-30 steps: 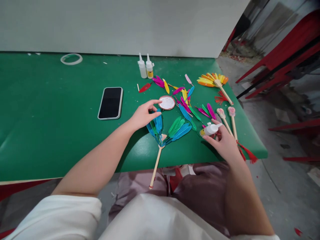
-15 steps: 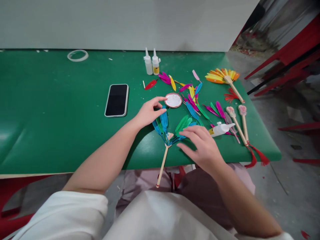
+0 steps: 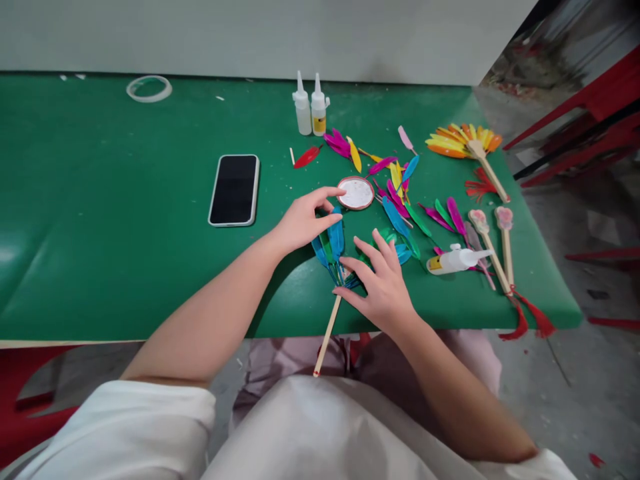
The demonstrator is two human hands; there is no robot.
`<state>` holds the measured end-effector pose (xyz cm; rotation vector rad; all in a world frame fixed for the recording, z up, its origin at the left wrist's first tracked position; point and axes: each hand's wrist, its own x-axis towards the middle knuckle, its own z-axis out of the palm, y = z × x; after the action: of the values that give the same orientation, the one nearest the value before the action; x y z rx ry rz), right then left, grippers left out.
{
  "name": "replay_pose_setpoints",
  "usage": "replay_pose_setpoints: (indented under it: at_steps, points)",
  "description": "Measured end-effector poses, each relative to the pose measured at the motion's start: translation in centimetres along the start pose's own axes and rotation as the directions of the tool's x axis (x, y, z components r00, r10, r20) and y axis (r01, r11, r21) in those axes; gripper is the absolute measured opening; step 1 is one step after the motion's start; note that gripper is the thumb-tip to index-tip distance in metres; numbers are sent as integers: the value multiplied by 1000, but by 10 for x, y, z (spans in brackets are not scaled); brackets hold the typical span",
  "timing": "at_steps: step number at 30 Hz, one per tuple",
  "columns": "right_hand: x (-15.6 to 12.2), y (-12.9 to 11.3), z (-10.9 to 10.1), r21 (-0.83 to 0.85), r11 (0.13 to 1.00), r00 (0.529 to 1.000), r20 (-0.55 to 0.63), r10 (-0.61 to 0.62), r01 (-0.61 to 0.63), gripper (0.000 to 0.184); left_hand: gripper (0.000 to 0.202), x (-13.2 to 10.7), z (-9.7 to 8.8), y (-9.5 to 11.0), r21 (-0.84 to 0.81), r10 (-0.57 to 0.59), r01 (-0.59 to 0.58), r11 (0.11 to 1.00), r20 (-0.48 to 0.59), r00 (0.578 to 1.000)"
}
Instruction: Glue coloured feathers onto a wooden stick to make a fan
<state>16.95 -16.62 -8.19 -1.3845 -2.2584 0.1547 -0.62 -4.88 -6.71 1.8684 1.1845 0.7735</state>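
A feather fan with a thin wooden handle (image 3: 327, 337) lies at the table's near edge, its handle pointing toward me. Blue feathers (image 3: 337, 239) and green ones spread out from its top. My left hand (image 3: 306, 221) is open, thumb at the tips of the blue feathers and index finger at the rim of a round white disc (image 3: 358, 194). Over the fan's right half, my right hand (image 3: 383, 290) is open with fingers spread. Its thumb is by the quills where they meet the handle; whether it touches them I cannot tell. That hand partly hides the right-side feathers.
A glue bottle (image 3: 453, 259) lies on its side at right, near two wooden sticks (image 3: 507, 247) with red tassels. Loose feathers (image 3: 395, 199) are scattered behind the fan. Farther off are a yellow-orange fan (image 3: 467, 142), two upright bottles (image 3: 311, 112), a phone (image 3: 234, 191) and a tape ring (image 3: 149, 89).
My right hand has moved left over the fan, its fingers spreading wider. My left hand stays by the blue feathers and disc. The whole view has shifted slightly.
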Motion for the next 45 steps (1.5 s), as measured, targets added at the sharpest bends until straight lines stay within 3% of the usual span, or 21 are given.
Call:
replay_pose_setpoints:
  at_steps: [10, 16, 18, 23, 29, 45]
  points:
    - [-1, 1, 1, 30, 999, 1000, -1, -11, 11, 36, 43, -1, 1, 0, 83, -6, 7, 997, -11, 1000]
    - [-1, 1, 2, 42, 999, 1000, -19, -25, 25, 35, 43, 3, 0, -6, -84, -6, 0, 996, -76, 997]
    - [-1, 1, 2, 47, 998, 999, -33, -33, 34, 35, 41, 5, 0, -9, -54, -22, 18, 998, -86, 996]
    - [-1, 2, 3, 50, 997, 997, -62, -49, 52, 33, 38, 6, -2, -10, 71, -33, 36, 997, -54, 998]
    - [-2, 2, 4, 50, 998, 997, -62, -44, 47, 33, 49, 6, -2, -4, 8, -45, 45, 999, 42, 998]
    - [-1, 1, 3, 44, 997, 995, -72, -62, 66, 34, 48, 6, 4, -5, -38, -27, 28, 999, 16, 1000]
